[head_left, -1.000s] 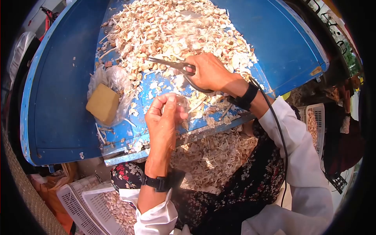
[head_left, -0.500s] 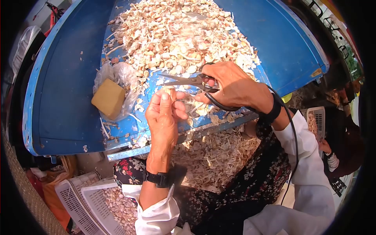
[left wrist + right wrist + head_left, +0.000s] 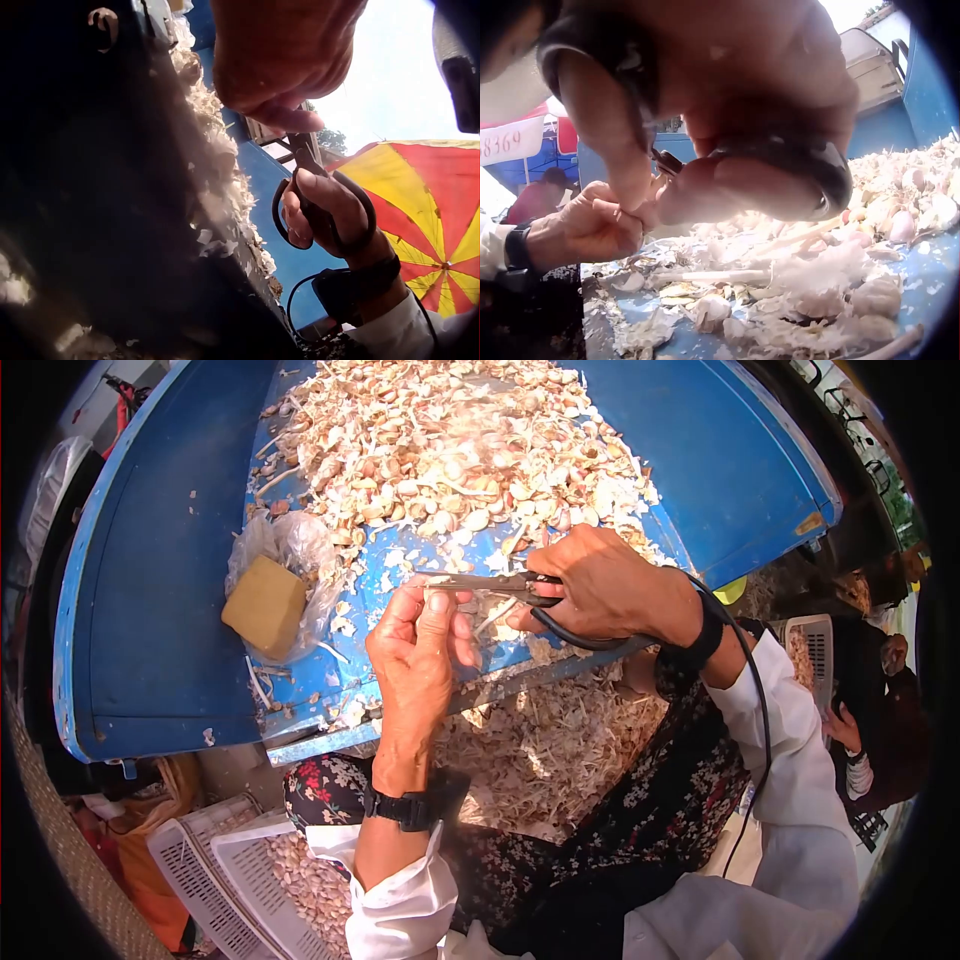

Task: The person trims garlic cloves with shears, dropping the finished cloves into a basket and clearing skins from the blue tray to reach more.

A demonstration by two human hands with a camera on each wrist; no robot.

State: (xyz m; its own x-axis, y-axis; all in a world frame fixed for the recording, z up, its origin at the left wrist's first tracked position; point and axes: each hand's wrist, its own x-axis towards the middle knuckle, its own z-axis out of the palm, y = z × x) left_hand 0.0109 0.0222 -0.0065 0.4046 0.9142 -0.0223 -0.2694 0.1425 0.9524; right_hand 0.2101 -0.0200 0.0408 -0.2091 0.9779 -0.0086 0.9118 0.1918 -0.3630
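In the head view my left hand (image 3: 412, 660) pinches a small garlic clove (image 3: 436, 583) between thumb and fingertips, most of it hidden. My right hand (image 3: 615, 590) grips dark-handled scissors (image 3: 485, 584), fingers and thumb through the loops. The blades point left and lie across the clove, right at the left fingertips. In the left wrist view the black scissor loops (image 3: 360, 199) ring the right thumb and fingers. The right wrist view shows the left hand (image 3: 600, 229) meeting the blades. Behind both hands spreads a heap of garlic cloves and skins (image 3: 450, 460).
The heap lies on a blue metal surface with raised sides (image 3: 160, 590). A yellowish block (image 3: 265, 608) sits on clear plastic at left. Trimmings (image 3: 550, 750) fill the lap below. White crates (image 3: 240, 860) stand lower left, another crate (image 3: 818, 650) at right, beside another person's hand (image 3: 845, 728).
My right hand came from over the heap down to my left hand, bringing the scissor blades onto the garlic clove. The left hand stayed nearly in place. Another person's hand came into view at right.
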